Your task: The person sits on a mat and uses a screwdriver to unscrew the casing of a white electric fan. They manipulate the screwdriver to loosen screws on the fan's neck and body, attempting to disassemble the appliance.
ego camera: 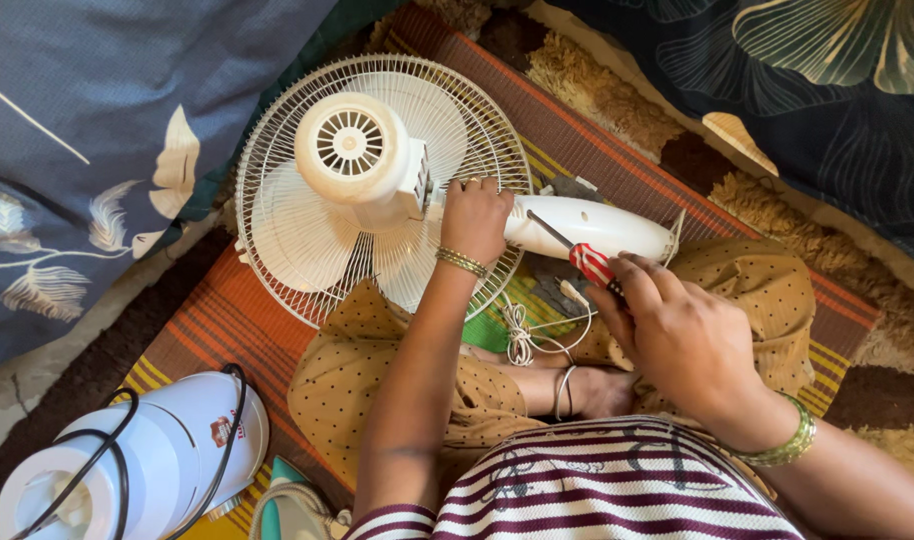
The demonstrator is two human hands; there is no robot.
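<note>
A cream-white table fan (352,160) lies face down on a striped mat, its wire grille underneath and its round motor housing turned up. My left hand (474,215) grips the fan's neck where the motor joins the white stand (602,228). My right hand (677,330) holds a screwdriver with a red-and-white striped handle (589,262). Its metal shaft points up-left, and the tip rests on the stand close to my left hand. The fan's white cord (522,335) lies bundled on my lap.
A white appliance wrapped in a black cable (137,465) stands at the bottom left. The striped orange-brown mat (217,325) lies over a shaggy brown rug (597,95). Dark blue patterned fabric (87,120) borders the left and top right.
</note>
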